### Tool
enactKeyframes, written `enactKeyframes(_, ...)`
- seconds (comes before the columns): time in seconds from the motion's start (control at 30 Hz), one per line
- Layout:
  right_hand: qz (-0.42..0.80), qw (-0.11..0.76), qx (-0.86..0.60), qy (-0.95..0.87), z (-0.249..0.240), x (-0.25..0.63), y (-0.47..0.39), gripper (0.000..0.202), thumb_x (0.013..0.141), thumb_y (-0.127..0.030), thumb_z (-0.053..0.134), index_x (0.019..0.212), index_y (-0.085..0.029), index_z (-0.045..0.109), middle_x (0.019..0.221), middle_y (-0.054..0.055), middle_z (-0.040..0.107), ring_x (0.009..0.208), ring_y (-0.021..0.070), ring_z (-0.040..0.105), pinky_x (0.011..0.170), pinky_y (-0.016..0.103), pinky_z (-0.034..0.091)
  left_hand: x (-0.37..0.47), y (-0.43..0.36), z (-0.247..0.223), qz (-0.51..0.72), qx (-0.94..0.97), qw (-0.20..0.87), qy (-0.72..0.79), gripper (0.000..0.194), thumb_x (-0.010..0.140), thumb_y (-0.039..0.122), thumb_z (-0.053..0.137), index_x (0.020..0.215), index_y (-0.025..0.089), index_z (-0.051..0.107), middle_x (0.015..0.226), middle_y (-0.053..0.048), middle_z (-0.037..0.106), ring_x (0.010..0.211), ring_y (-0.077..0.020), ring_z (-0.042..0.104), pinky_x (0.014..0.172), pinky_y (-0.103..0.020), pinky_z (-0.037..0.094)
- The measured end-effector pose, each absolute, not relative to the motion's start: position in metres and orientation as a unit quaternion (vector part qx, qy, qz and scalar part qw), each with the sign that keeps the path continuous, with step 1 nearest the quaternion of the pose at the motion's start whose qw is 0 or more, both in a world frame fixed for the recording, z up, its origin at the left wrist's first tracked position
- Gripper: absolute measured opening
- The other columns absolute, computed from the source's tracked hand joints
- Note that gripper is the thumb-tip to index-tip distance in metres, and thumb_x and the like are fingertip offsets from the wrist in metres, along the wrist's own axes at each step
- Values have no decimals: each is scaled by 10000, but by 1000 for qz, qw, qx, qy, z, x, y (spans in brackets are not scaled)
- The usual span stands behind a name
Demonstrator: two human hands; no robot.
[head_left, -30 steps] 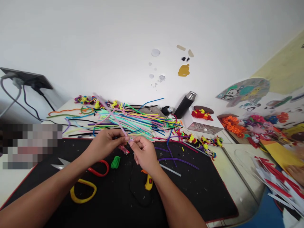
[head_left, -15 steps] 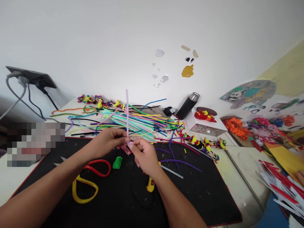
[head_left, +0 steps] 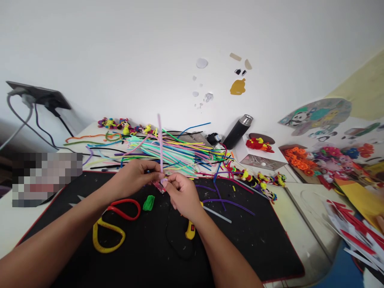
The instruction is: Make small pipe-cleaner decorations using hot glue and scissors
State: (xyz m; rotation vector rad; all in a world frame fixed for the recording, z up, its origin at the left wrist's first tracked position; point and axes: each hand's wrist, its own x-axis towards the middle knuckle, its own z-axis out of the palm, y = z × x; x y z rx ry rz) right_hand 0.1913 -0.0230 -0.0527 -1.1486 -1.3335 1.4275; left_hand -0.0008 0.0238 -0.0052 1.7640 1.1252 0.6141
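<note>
A light purple pipe cleaner (head_left: pixel 160 144) stands upright between my two hands, its lower end bent into a small coil at my fingertips. My left hand (head_left: pixel 139 176) pinches it from the left. The coiled end is pinched by my right hand (head_left: pixel 181 194), close beside the left fingertips. Just below them, partly hidden, lies a small reddish-pink item (head_left: pixel 159 186). On the black mat (head_left: pixel 144 256), a green bundle (head_left: pixel 149 203) rests below my left hand. A yellow glue gun (head_left: pixel 190 230) lies partly under my right wrist.
Scissors with red and yellow handles (head_left: pixel 109 236) lie under my left forearm. Behind the hands spreads a pile of pipe cleaners (head_left: pixel 168 152). A black bottle (head_left: pixel 238 132) leans by a white box (head_left: pixel 261 158). Purple pipe cleaners (head_left: pixel 234 204) lie right.
The upright pipe cleaner's top has tilted slightly to the left. Both hands keep their pinch in nearly the same place; the view has shifted a little.
</note>
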Motion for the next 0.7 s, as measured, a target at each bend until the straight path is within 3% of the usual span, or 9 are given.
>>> enactKeyframes(0.27, 534, 397, -486, -567, -55, 191, -24, 202, 912, -358, 651, 788, -216, 579, 452, -120, 432, 331, 73, 378, 394, 211, 252, 3, 20, -12, 243, 733, 439, 459, 228, 888, 416, 681, 825, 214, 767, 761, 1, 745, 720, -191, 681, 684, -259, 501)
enactKeyframes(0.5, 581, 451, -443, -512, -55, 191, -21, 246, 922, -437, 661, 857, -215, 578, 455, -125, 454, 308, 75, 386, 350, 199, 265, 6, 21, -10, 294, 649, 548, 439, 332, 808, 515, 799, 835, 191, 735, 746, -22, 748, 695, -205, 708, 681, -307, 574)
enactKeyframes(0.7, 616, 471, -426, -465, -47, 192, -20, 384, 889, -563, 688, 957, -199, 587, 476, -105, 526, 324, 73, 398, 355, 192, 274, 10, 18, -5, 358, 580, 574, 454, 378, 721, 511, 882, 805, 179, 722, 709, -6, 695, 645, -184, 671, 619, -314, 602)
